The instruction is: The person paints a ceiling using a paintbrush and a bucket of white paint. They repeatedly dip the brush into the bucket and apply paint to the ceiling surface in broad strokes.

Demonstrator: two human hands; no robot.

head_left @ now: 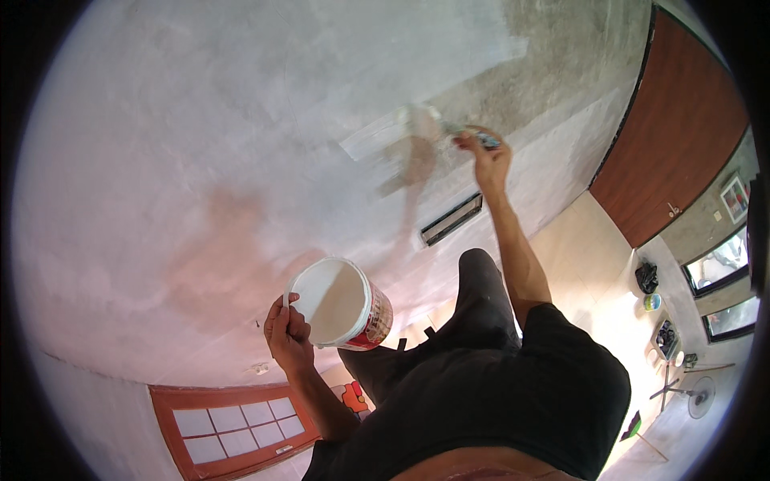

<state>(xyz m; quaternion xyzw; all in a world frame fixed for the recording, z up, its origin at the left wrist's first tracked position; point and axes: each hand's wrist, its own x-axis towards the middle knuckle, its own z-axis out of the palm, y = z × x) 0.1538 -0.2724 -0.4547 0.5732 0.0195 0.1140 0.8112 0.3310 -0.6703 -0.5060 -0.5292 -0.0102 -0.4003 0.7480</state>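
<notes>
My left hand (290, 337) is closed on the rim of a white plastic bucket (375, 317) with a red label and pale paint on its inside. My right hand (489, 160) grips a paintbrush (480, 138) raised against the wall (265, 96); its bristle end is blurred. A lighter streak of wet-looking coating lies around the brush, over a darker grey-brown patch of the wall.
A black-framed vent (451, 220) sits low on the wall. A brown door (666, 120) stands right, a red-framed paned door (172, 433) lower left. On the pale floor (585, 240) at right lie a black bag (646, 277), a tray (666, 339) and a fan (700, 397).
</notes>
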